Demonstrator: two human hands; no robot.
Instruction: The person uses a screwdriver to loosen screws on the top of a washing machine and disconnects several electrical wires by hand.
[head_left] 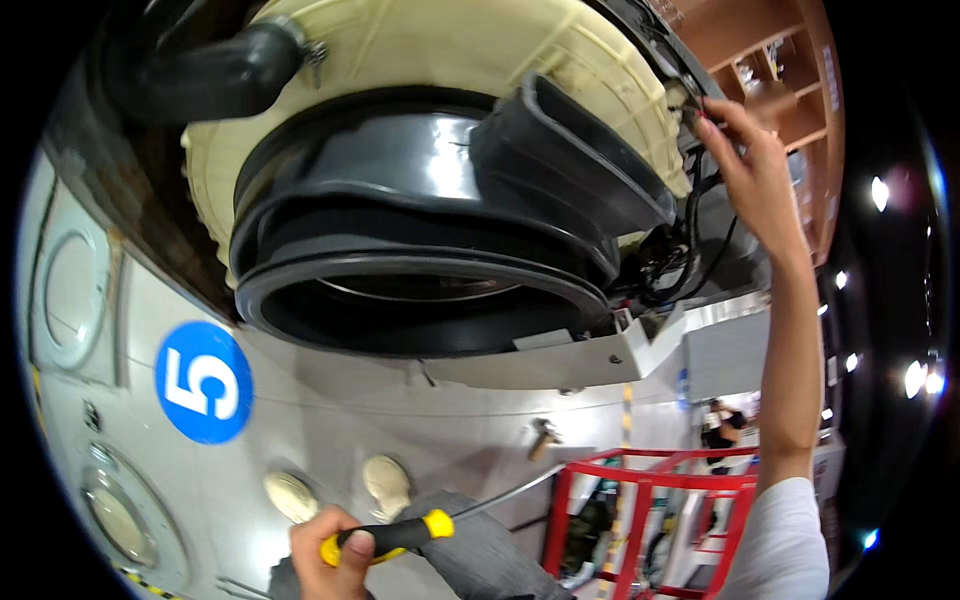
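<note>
My left hand (335,553) is closed round the yellow-and-black handle of a screwdriver (400,537), low in the view. Its long metal shaft points up and to the right, away from the machine. High on the right, my right hand (755,165) has its fingertips pinched at the edge of a cream plastic tub (400,45). Something small with a touch of red shows at those fingertips, too small to name. A dark grey rubber door gasket (430,265) with a wide duct-like spout (575,150) fronts the tub. Black wires (690,235) hang below my right hand.
A black hose (215,75) is clamped to the tub at upper left. A white panel (560,365) runs under the gasket. A red metal frame (650,475) stands lower right. Wooden shelving (800,120) rises behind my right hand. A hammer (543,438) and blue round sticker (204,382) lie on the floor.
</note>
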